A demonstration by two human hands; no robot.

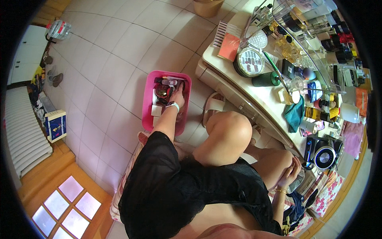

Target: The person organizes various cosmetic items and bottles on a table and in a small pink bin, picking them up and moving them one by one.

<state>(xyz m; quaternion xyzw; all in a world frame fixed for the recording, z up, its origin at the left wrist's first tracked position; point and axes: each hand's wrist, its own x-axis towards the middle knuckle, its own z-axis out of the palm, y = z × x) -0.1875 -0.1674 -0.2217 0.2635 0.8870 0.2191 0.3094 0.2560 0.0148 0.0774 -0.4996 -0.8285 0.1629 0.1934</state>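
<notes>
My left hand, with a white watch at its wrist, is down inside a pink plastic basket on the floor. Its fingers reach among cosmetic bottles, a dark red round container and small white boxes; the fingertips are partly hidden, so a grip cannot be made out. My right hand, with a gold bracelet at the wrist, rests on my knee at the right and holds nothing.
A cream dressing table on the right bears a clear acrylic organizer, many bottles, a round case, a green cloth and a black device with a round front. A brown bin stands beyond. A blue box is at the left.
</notes>
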